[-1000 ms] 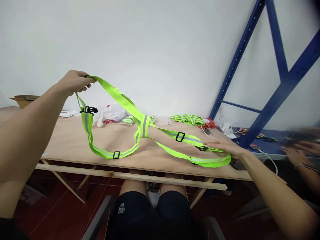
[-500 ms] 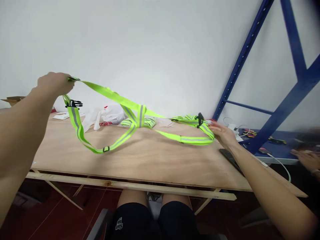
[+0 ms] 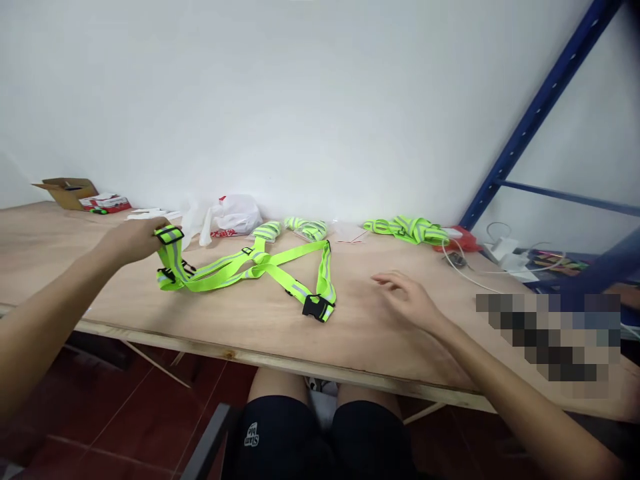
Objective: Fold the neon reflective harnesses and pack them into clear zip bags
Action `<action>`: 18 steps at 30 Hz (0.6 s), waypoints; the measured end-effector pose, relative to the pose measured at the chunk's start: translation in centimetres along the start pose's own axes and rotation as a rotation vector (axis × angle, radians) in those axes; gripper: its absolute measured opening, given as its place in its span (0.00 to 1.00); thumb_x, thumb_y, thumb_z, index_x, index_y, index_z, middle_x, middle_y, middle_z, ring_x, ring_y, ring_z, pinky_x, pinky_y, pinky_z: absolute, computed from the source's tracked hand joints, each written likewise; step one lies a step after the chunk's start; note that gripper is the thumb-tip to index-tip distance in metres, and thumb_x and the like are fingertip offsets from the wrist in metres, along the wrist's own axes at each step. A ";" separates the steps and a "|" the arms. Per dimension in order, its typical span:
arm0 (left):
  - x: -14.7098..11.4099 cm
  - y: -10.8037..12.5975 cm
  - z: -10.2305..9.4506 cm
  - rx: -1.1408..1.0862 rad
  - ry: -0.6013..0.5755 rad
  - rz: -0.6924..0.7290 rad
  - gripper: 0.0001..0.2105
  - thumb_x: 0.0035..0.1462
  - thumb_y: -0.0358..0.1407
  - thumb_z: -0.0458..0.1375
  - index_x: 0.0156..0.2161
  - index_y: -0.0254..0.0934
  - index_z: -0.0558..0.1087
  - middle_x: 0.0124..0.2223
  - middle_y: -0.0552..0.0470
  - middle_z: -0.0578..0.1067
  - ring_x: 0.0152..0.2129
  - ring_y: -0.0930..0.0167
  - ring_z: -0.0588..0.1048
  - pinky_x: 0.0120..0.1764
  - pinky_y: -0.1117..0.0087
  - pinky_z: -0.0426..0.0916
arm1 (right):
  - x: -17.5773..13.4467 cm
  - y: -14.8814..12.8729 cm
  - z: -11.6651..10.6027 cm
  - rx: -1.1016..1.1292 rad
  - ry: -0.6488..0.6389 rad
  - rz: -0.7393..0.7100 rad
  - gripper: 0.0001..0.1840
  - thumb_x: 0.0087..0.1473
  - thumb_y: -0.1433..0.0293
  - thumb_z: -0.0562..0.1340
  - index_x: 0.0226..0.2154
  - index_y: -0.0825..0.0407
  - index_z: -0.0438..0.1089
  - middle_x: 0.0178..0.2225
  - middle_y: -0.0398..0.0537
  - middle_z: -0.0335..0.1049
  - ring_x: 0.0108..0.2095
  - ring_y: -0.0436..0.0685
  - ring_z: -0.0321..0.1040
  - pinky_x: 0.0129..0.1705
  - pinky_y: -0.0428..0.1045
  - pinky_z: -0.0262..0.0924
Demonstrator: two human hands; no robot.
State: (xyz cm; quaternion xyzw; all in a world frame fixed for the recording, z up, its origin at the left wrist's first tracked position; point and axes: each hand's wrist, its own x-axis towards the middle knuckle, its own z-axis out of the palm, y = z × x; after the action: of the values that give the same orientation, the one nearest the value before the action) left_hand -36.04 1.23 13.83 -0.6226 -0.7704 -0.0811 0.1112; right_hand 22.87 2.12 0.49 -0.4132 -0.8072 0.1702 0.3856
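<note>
A neon-yellow reflective harness (image 3: 257, 265) with grey stripes lies spread on the wooden table (image 3: 240, 333). My left hand (image 3: 143, 240) is closed on its left end by a black strap slider, lifting that end off the surface. Below that hand hangs an unfastened black buckle (image 3: 187, 268). At the harness's right end a black buckle (image 3: 315, 307) rests on the wood. My right hand (image 3: 405, 297) hovers over the table to the right of the harness, fingers stretched out and holding nothing.
Folded reflective straps (image 3: 306, 229) and a loose bundle (image 3: 410, 230) lie along the wall. A white plastic bag (image 3: 237, 215) and an open cardboard box (image 3: 67, 193) stand to the left. Blue shelving (image 3: 530, 113) rises at right, near a white cable (image 3: 467, 273).
The harness has come down from the air onto the table. My right hand has let go of its right end, while my left hand has lowered with the left end.
</note>
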 end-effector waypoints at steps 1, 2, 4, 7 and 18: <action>-0.3 0.1 0.3 0.060 -0.041 -0.017 0.18 0.57 0.37 0.53 0.50 0.33 0.73 0.45 0.43 0.78 0.38 0.61 0.71 0.37 0.69 0.62 | 0.7 -1.8 1.5 -0.032 -0.074 -0.096 0.18 0.60 0.63 0.58 0.50 0.48 0.73 0.51 0.54 0.74 0.51 0.62 0.71 0.54 0.59 0.66; -0.6 0.4 0.5 0.109 -0.081 -0.033 0.19 0.57 0.35 0.52 0.53 0.33 0.72 0.47 0.42 0.78 0.38 0.62 0.71 0.36 0.70 0.61 | 1.6 -3.6 3.1 -0.066 -0.160 -0.175 0.21 0.60 0.63 0.58 0.54 0.49 0.70 0.55 0.55 0.71 0.55 0.63 0.68 0.58 0.60 0.62; -0.9 0.9 0.4 0.163 -0.134 -0.050 0.21 0.56 0.34 0.53 0.54 0.33 0.71 0.48 0.42 0.77 0.38 0.63 0.71 0.36 0.71 0.61 | 3.2 -6.7 6.1 -0.179 -0.309 -0.235 0.31 0.57 0.61 0.63 0.61 0.51 0.63 0.61 0.58 0.65 0.60 0.67 0.62 0.60 0.61 0.58; -1.1 1.4 0.0 0.178 -0.156 -0.063 0.19 0.57 0.35 0.52 0.52 0.31 0.71 0.48 0.38 0.77 0.38 0.62 0.71 0.35 0.71 0.60 | 4.9 -9.3 8.8 -0.336 -0.487 -0.215 0.33 0.56 0.65 0.64 0.62 0.51 0.62 0.54 0.58 0.71 0.53 0.66 0.68 0.52 0.57 0.63; -5.5 0.8 3.5 -0.080 -0.173 -0.093 0.17 0.50 0.30 0.49 0.46 0.36 0.70 0.29 0.51 0.74 0.29 0.64 0.72 0.30 0.73 0.61 | -6.9 3.2 -5.1 -0.629 -0.142 -0.123 0.09 0.57 0.67 0.56 0.36 0.48 0.72 0.36 0.54 0.75 0.39 0.64 0.70 0.41 0.57 0.63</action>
State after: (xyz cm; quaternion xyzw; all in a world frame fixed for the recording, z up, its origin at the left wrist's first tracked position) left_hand -34.43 -2.84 8.94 -0.5947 -0.8013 -0.0627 0.0155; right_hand 30.97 -1.64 -1.46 -0.4497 -0.8685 -0.0826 0.1914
